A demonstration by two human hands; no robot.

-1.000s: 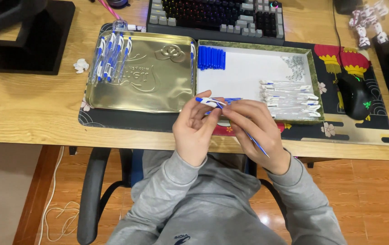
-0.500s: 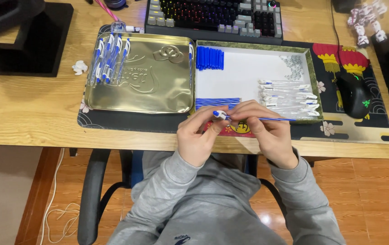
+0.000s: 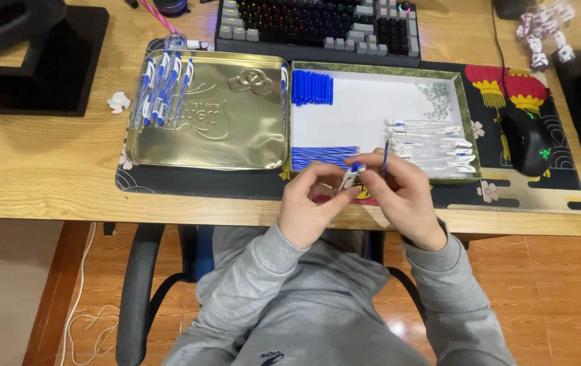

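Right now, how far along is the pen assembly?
Done: several finished blue-and-white pens lie at the left end of the gold metal tray. In hand: the left hand holds a clear pen barrel while the right hand holds a thin blue refill. Left: a stack of clear barrels, blue caps and blue refills in the white-lined box.

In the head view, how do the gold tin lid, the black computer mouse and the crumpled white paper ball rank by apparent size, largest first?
1. Gold tin lid, by far the largest.
2. Black computer mouse.
3. Crumpled white paper ball, the smallest.
All three lie on the desk at similar distance, so the order is safe.
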